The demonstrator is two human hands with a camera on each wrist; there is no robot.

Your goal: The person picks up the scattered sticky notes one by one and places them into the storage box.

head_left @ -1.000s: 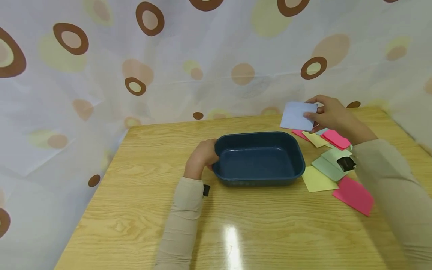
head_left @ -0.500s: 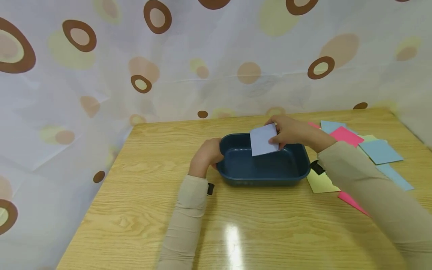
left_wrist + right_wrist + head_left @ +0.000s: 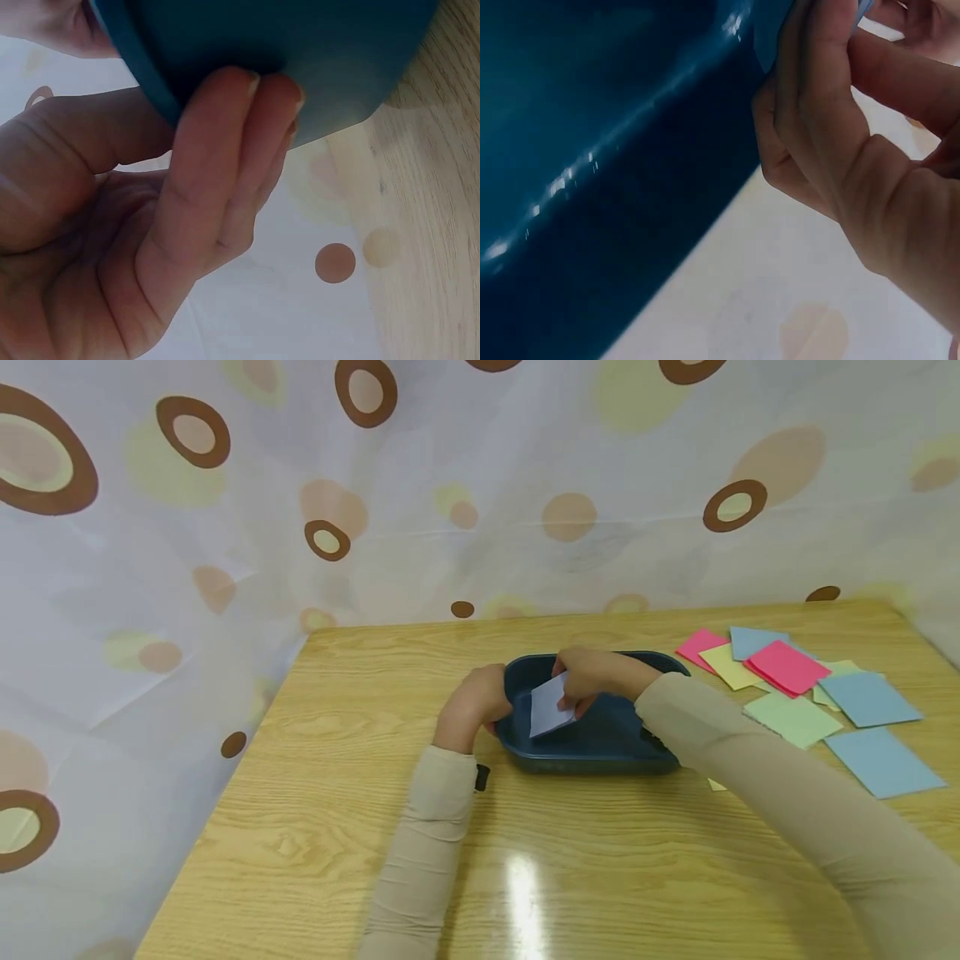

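Observation:
A dark blue rectangular tray (image 3: 600, 764) stands on the wooden table. My left hand (image 3: 477, 700) grips its left end; in the left wrist view the fingers (image 3: 214, 142) lie along the outer wall while the thumb goes over the rim. Inside the tray's left half, my right hand (image 3: 588, 678) pinches a pale blue square sticky note (image 3: 549, 706) between thumb and fingers, the note tilted. Only a sliver of that note (image 3: 865, 9) shows past the fingers in the right wrist view, where the tray's inner wall (image 3: 630, 195) fills the left side.
Right of the tray lie loose sticky notes: pink (image 3: 787, 668), yellow (image 3: 731, 666), green (image 3: 795, 718) and blue (image 3: 885, 762), some overlapping. My right sleeve (image 3: 787, 827) covers part of the table there. A white curtain with brown spots (image 3: 480, 510) hangs behind the table (image 3: 315, 827).
My right hand has carried the pale blue note leftward from above the loose notes down into the tray's left half. The left hand has kept its grip on the tray's end.

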